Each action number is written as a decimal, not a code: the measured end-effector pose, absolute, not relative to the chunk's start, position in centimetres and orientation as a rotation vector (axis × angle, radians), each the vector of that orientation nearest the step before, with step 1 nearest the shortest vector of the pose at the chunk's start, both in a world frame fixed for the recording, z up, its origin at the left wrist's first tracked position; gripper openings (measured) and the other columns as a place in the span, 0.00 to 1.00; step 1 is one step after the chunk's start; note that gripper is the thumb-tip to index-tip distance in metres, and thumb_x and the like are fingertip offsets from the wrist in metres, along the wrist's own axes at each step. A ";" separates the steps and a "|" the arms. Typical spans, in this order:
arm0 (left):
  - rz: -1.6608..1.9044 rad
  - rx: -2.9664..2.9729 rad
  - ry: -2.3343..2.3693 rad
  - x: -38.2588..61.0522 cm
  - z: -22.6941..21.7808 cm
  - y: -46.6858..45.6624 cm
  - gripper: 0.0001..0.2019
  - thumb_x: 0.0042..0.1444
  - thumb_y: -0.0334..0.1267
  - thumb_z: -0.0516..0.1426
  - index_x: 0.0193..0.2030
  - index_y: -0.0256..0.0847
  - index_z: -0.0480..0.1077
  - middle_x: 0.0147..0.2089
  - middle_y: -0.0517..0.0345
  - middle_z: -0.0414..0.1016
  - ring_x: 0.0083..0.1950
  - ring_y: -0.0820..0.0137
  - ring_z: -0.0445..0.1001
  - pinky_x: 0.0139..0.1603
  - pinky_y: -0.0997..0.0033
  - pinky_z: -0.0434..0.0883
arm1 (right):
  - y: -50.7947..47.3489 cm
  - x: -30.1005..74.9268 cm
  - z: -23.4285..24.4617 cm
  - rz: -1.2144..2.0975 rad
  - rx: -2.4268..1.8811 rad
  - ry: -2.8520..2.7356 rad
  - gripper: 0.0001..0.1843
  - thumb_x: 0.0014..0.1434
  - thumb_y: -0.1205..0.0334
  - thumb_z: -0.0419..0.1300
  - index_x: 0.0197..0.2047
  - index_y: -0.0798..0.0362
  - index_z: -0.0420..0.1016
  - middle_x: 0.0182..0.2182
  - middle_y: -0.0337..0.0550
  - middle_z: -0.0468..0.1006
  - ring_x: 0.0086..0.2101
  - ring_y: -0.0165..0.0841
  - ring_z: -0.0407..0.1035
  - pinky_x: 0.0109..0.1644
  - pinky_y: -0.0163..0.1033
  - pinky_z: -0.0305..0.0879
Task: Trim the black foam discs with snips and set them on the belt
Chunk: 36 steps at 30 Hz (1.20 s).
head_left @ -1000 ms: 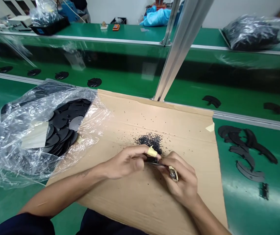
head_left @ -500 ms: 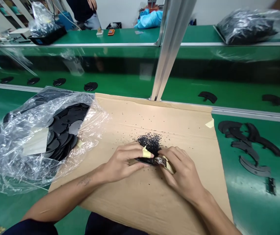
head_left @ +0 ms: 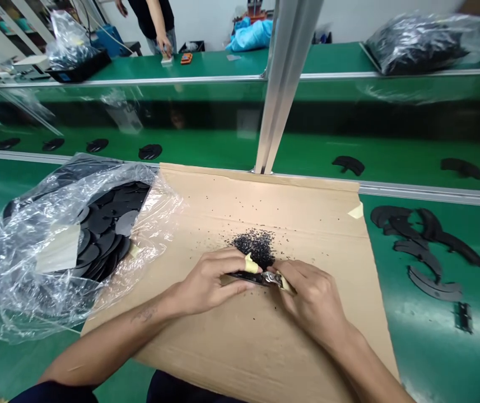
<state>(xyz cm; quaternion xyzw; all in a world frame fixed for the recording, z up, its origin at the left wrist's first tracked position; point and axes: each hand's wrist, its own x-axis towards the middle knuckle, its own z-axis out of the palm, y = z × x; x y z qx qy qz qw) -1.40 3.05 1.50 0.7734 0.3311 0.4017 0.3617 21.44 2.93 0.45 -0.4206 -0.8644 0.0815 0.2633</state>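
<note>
My left hand (head_left: 210,282) and my right hand (head_left: 313,296) meet over a cardboard sheet (head_left: 240,196). Both grip a small dark piece with a shiny metal part (head_left: 270,278), partly hidden by my fingers. Cream tape (head_left: 251,264) wraps a left finger, and a right finger also carries some. Just beyond my fingers lies a heap of black crumbs (head_left: 254,248), with more scattered across the cardboard. To the left, a clear plastic bag (head_left: 25,280) holds a stack of black discs (head_left: 99,226).
Black curved pieces (head_left: 422,246) lie on the green belt (head_left: 391,347) to the right. An aluminium post (head_left: 284,84) rises behind the cardboard. More black pieces sit on the belt beyond the rail. A co-worker (head_left: 153,22) stands at the far bench.
My hands have drawn closer together around the dark piece, and its metal part now shows between them. The view has tilted, and a co-worker has come into sight at the far bench.
</note>
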 end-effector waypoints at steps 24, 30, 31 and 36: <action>1.105 1.966 0.951 -1.7 1.1 2.8 0.06 0.63 0.33 0.61 0.46 0.37 0.72 0.43 0.50 0.80 0.45 0.67 0.79 0.45 0.68 0.78 | 2.4 20.6 1.2 0.478 -0.917 -2.172 0.07 0.64 0.69 0.56 0.44 0.52 0.73 0.30 0.43 0.77 0.29 0.35 0.68 0.32 0.41 0.62; 0.888 2.555 0.963 -2.2 0.6 2.9 0.17 0.63 0.23 0.53 0.56 0.39 0.70 0.49 0.48 0.77 0.48 0.64 0.75 0.47 0.61 0.78 | 1.8 20.7 1.4 0.358 -0.763 -2.236 0.12 0.63 0.73 0.55 0.46 0.51 0.73 0.26 0.41 0.74 0.27 0.34 0.64 0.30 0.42 0.57; 0.887 2.551 0.952 -2.2 0.5 2.9 0.17 0.63 0.23 0.53 0.56 0.39 0.70 0.49 0.48 0.77 0.48 0.64 0.75 0.47 0.61 0.78 | 1.8 20.8 1.6 0.477 -0.751 -2.184 0.11 0.63 0.72 0.56 0.47 0.51 0.72 0.27 0.40 0.74 0.27 0.34 0.65 0.30 0.42 0.58; 1.072 2.225 0.861 -2.1 0.5 3.2 0.17 0.63 0.24 0.54 0.57 0.39 0.71 0.47 0.48 0.79 0.47 0.66 0.78 0.45 0.64 0.78 | 2.7 21.4 2.1 0.634 -0.919 -2.012 0.10 0.63 0.72 0.57 0.45 0.50 0.73 0.32 0.43 0.77 0.30 0.35 0.69 0.33 0.42 0.64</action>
